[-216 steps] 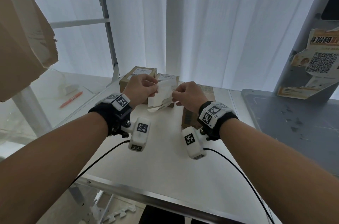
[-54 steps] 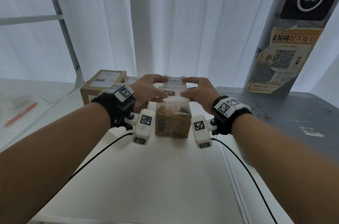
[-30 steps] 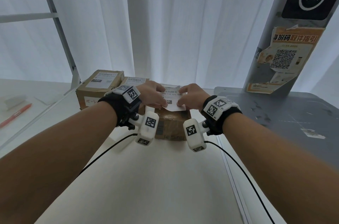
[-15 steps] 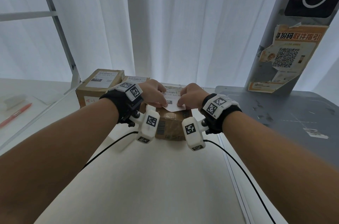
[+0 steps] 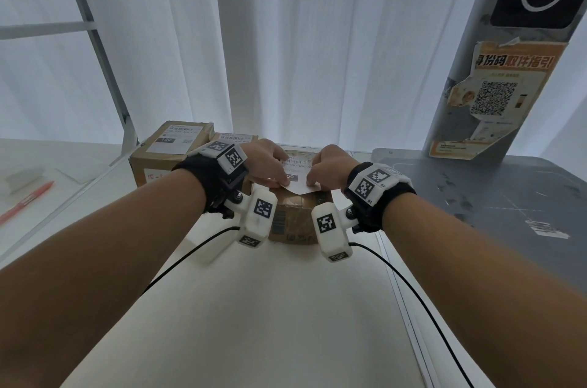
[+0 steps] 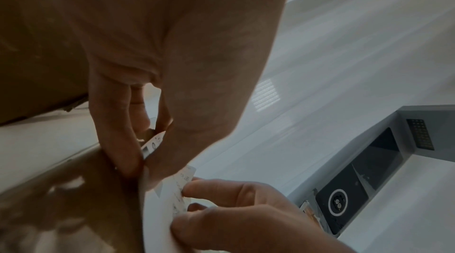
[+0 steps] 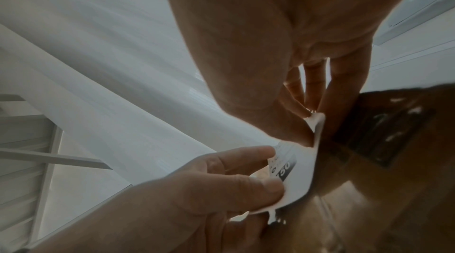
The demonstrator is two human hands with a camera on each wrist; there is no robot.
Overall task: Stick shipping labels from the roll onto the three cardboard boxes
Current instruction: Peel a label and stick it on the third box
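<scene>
Head view first: left hand point(image 5: 268, 162) and right hand point(image 5: 327, 165) each pinch a side of the label point(image 5: 297, 176) over the nearest box point(image 5: 293, 214); two already-labelled boxes point(image 5: 171, 149) sit behind on the table point(image 5: 286, 308). Best bet imo: land one edge, smooth outward, avoid bubbles. A couple seconds ago the label was held up higher; now it's low on the box top.

Left wrist: thumb and fingers point(image 6: 118, 140) clamp the label's edge.

Right wrist: same pinch, and the label point(image 7: 295, 175) curls just above the cardboard.
</scene>
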